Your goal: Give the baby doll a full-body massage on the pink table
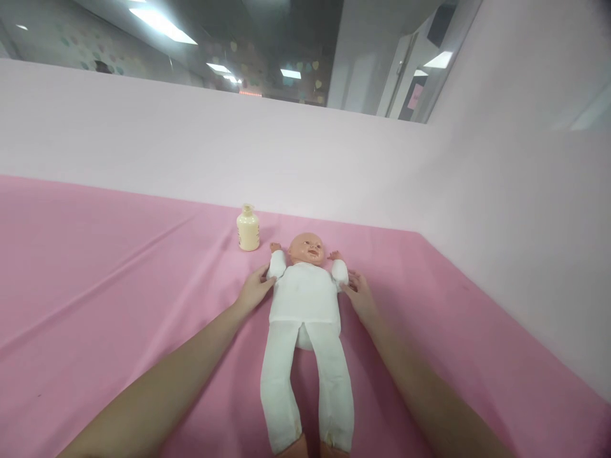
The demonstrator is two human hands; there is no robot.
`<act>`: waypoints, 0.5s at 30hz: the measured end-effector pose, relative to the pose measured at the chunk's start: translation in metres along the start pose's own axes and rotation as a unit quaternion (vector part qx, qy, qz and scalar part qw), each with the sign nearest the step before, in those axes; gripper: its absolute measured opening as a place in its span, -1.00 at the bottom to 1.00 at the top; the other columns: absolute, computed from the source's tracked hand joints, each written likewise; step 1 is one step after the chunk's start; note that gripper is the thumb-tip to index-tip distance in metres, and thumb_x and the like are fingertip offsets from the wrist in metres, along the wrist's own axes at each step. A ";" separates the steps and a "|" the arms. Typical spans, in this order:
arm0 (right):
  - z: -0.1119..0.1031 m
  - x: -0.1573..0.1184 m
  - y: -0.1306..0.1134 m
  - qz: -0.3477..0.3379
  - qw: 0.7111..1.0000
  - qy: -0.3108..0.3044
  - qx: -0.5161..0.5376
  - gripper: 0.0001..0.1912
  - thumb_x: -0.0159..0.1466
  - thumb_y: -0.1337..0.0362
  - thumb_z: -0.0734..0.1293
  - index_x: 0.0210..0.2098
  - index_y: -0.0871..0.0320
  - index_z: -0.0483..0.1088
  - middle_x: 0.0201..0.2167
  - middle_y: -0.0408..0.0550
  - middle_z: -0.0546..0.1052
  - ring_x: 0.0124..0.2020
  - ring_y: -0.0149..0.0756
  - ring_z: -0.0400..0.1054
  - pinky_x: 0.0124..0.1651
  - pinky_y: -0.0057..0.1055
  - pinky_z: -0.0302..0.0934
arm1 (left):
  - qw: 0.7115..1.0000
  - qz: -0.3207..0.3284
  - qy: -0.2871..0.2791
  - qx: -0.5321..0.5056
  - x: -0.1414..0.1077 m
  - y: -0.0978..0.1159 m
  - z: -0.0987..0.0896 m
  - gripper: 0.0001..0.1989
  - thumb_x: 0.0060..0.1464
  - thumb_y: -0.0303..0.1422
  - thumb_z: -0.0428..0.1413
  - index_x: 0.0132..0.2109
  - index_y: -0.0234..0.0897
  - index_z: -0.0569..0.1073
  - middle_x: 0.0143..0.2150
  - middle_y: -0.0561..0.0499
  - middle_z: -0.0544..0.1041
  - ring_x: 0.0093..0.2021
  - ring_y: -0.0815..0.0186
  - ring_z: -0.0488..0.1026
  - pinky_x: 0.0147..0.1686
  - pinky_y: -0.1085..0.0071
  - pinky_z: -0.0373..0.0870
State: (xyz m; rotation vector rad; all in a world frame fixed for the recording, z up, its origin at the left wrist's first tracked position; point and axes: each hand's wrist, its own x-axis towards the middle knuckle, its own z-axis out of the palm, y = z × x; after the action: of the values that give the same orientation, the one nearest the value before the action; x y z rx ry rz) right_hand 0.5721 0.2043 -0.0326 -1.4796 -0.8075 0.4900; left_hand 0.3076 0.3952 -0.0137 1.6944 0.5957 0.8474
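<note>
A baby doll [305, 296] in white clothing lies on its back, its head away from me and its arms bent up beside the head. My left hand [256, 289] holds the doll's arm on the left side, near the elbow, with the thumb toward the body. On the other side, my right hand [360, 298] has its fingers around the doll's other arm at about the same height. The undersides of both grips are hidden. Nearest to my left hand stands a cream-coloured pump bottle [248, 230], upright and apart from it.
A pink cloth [143, 267] with some creases covers the surface under the doll. White walls [191, 140] rise behind it and at the right [525, 222]. Above the back wall, a window [286, 51] shows ceiling lights and heart-shaped stickers.
</note>
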 end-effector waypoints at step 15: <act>0.003 -0.010 -0.013 0.080 0.986 -0.012 0.143 -0.62 -0.14 0.29 0.39 -0.30 0.21 0.32 -0.31 -0.07 0.47 -0.34 -0.42 0.33 -0.23 -0.48 0.25 | 0.983 -0.060 0.028 -0.170 0.003 -0.006 0.003 -0.71 -0.26 -0.36 0.29 -0.37 -0.31 0.36 -0.31 -0.02 0.53 -0.30 0.29 0.46 -0.29 0.41 0.33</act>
State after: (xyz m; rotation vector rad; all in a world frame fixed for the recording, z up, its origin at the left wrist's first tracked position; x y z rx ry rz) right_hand 0.5614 0.1984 -0.0217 -1.2785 -0.6106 0.7163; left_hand 0.3114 0.3973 -0.0194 1.3153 0.5504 0.8580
